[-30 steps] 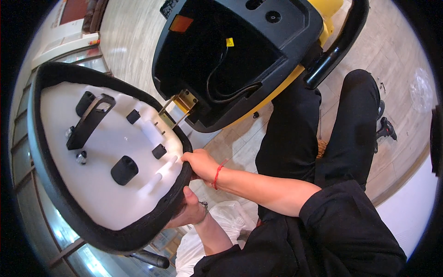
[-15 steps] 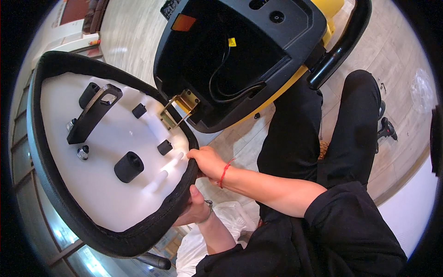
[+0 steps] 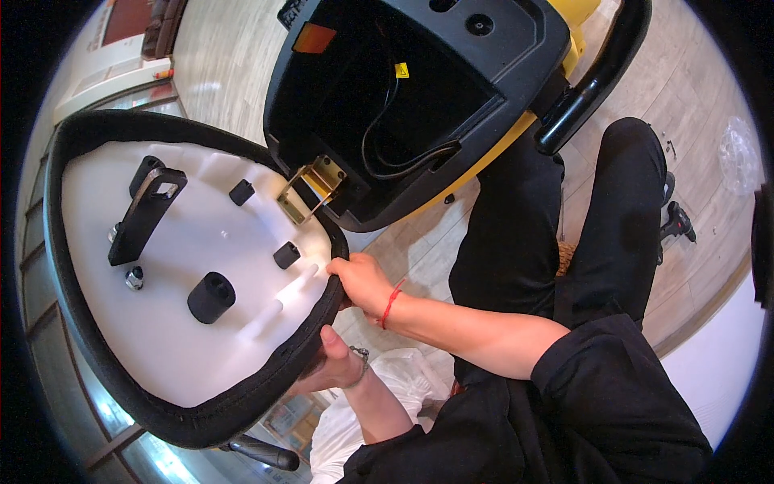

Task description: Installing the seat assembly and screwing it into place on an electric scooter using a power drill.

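A raised black scooter seat (image 3: 185,274) shows its white plastic underside, which carries black rubber stoppers, bolts and a black latch bar (image 3: 143,216). A brass-coloured hinge (image 3: 310,190) joins it to the black open storage compartment (image 3: 387,173) of a yellow scooter body. My right hand (image 3: 360,284), a red string at its wrist, is closed around the seat's near edge beside the hinge, thumb on the rim. Lower along that edge, my left hand (image 3: 329,365) grips it too, thumb up against the padded side; its other fingers are partly hidden under the seat.
A black tubular bar (image 3: 592,89) curves along the scooter's right side. On the wooden floor at the right lie a power drill (image 3: 678,223) and a clear plastic bag (image 3: 738,153). Below my left forearm is white sheeting (image 3: 359,419); a black handle grip (image 3: 266,454) pokes out beneath the seat.
The seat has tilted a little, its far upper edge dropping and its underside parts shifting slightly left. Both hands keep their hold, the left one moving slightly with the edge.
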The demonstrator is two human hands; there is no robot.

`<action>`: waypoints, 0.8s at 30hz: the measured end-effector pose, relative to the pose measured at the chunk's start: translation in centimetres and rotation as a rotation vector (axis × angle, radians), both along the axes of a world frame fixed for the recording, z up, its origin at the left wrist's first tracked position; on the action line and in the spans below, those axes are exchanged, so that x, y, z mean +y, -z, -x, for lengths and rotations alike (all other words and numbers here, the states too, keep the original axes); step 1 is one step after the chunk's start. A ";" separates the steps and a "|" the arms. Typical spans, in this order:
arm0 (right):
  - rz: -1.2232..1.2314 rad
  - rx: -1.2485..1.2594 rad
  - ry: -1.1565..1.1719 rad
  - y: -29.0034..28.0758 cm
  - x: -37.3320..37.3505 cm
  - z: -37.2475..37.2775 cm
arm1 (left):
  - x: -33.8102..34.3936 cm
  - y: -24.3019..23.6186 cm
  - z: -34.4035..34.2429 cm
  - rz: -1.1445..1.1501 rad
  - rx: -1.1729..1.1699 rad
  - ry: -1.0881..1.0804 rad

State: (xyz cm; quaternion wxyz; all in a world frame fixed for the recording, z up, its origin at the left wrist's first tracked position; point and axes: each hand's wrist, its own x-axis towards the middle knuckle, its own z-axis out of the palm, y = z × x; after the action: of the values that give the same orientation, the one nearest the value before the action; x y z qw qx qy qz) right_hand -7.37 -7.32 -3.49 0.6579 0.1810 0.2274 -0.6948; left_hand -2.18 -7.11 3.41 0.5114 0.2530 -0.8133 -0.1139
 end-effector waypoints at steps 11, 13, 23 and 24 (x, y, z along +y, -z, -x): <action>-0.069 0.046 0.073 -0.7 0.5 0.1 | 0.5 -0.2 1.3 -0.057 0.161 0.043; -0.105 0.066 0.091 -0.9 0.6 0.3 | 0.8 -0.4 1.4 -0.062 0.146 0.039; -0.225 0.151 0.189 -0.4 -0.2 -0.6 | 2.6 -0.4 3.1 -0.143 0.026 -0.028; -0.268 0.163 0.163 -0.3 -0.3 -0.7 | 2.7 -0.5 3.2 -0.145 0.027 -0.028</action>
State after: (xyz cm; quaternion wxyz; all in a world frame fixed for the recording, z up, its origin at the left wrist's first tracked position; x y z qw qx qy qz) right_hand -6.65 -7.59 -3.19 0.5486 0.2281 0.3550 -0.7218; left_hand -5.41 -4.40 3.91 0.5042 0.2990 -0.7924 -0.1687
